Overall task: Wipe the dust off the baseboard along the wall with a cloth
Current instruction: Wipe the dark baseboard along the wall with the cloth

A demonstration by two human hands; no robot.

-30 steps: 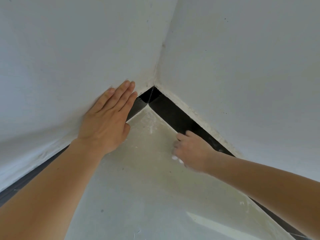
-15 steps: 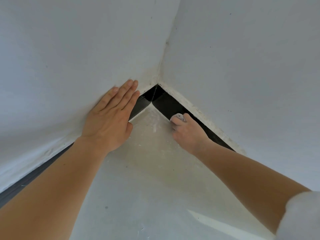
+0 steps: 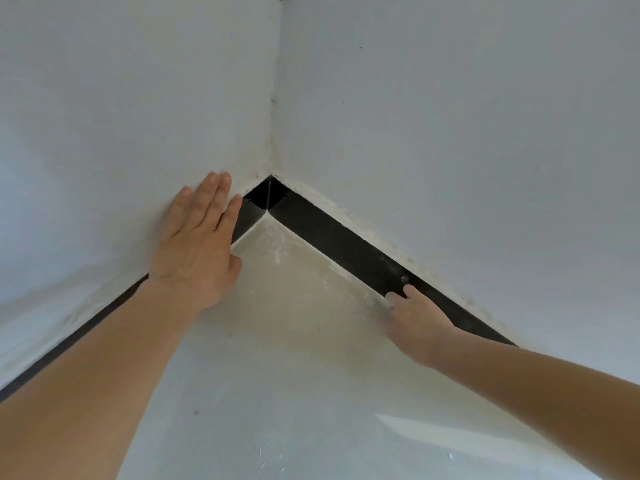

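Mid-wipe on the black baseboard (image 3: 332, 240): left hand (image 3: 197, 251) braces flat, fingers straight, on the wall (image 3: 104, 133), right hand (image 3: 415, 320) curls against the board with the cloth hidden, so its grip is unclear, and the next stroke likely needs steady pressure along the board.

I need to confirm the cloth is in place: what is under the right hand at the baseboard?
The right hand lies curled against the black baseboard, above the floor. Whatever its fingers hold is covered; no cloth clearly shows.
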